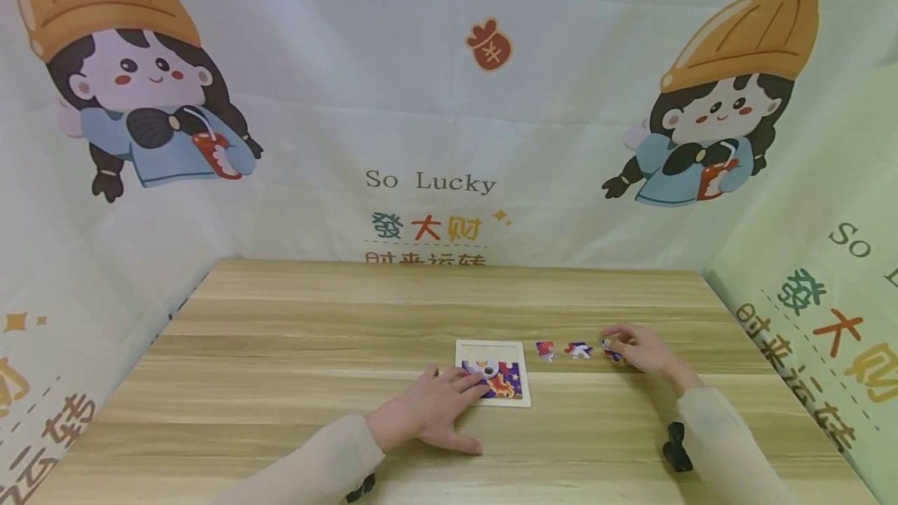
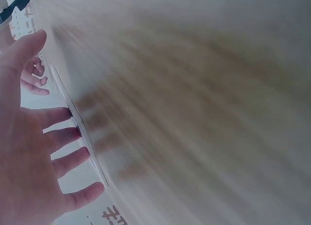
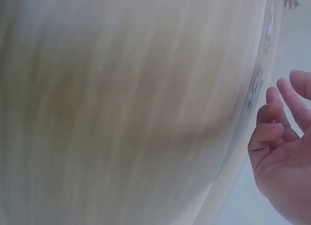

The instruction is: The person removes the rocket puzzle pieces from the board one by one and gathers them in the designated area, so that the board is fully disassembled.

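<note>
In the head view my left hand (image 1: pixel 438 407) lies with spread, straight fingers over the left edge of a small jigsaw puzzle in a white frame tray (image 1: pixel 492 345). The left wrist view shows the same fingers (image 2: pixel 68 162) reaching to the tray's edge. The picture is partly filled, purple with an orange flame shape; its upper strip is pale. My right hand (image 1: pixel 641 351) is at a loose purple puzzle piece (image 1: pixel 612 351), which its fingers partly hide. In the right wrist view the fingers (image 3: pixel 269 132) are loosely bent, with no piece seen between them.
Two more loose pieces, a red and purple puzzle piece (image 1: pixel 545 351) and a purple and white puzzle piece (image 1: pixel 579 350), lie between tray and right hand. The wooden table (image 1: pixel 316 318) meets a printed cloth backdrop (image 1: pixel 316 100) behind and at both sides.
</note>
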{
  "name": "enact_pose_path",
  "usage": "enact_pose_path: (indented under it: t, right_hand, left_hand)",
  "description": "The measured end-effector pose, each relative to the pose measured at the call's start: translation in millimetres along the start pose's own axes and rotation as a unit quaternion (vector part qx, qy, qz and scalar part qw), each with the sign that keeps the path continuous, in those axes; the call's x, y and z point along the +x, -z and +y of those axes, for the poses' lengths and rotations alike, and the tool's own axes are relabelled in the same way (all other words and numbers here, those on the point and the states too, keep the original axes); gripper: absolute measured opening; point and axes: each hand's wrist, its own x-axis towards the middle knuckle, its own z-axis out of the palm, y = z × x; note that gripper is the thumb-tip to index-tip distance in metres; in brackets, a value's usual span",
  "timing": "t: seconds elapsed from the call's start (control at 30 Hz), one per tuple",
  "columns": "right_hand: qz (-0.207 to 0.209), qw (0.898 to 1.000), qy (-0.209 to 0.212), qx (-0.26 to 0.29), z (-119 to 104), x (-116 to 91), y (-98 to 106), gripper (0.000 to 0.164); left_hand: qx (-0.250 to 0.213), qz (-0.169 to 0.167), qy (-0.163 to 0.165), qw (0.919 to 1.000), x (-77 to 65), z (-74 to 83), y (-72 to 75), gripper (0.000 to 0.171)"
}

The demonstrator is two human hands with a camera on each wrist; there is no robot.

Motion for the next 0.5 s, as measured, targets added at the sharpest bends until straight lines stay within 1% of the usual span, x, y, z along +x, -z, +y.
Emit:
enact_pose_path:
  t: [0.13, 0.27, 0.4, 0.5]
  right_hand:
    - [-0.010, 1.000, 0.019, 0.003, -6.0, 2.8, -5.7, 0.032]
    - [-0.011, 0.999, 0.036, 0.007, -11.6, 4.8, -11.4, 0.030]
    - [-0.016, 0.998, 0.054, -0.005, -16.3, 7.6, -16.4, 0.029]
    - [-0.025, 0.998, 0.065, -0.013, -20.9, 9.9, -20.9, 0.029]
  left_hand:
    - [-0.012, -0.001, -0.001, 0.9999, -1.1, -0.8, 0.4, 0.083]
    - [-0.033, -0.004, 0.005, 0.9994, -2.5, -1.4, -1.0, 0.084]
    - [-0.048, -0.007, 0.008, 0.9988, -3.9, -2.0, -2.6, 0.085]
    - [-0.050, -0.009, 0.007, 0.9987, -4.9, -1.9, -2.9, 0.085]
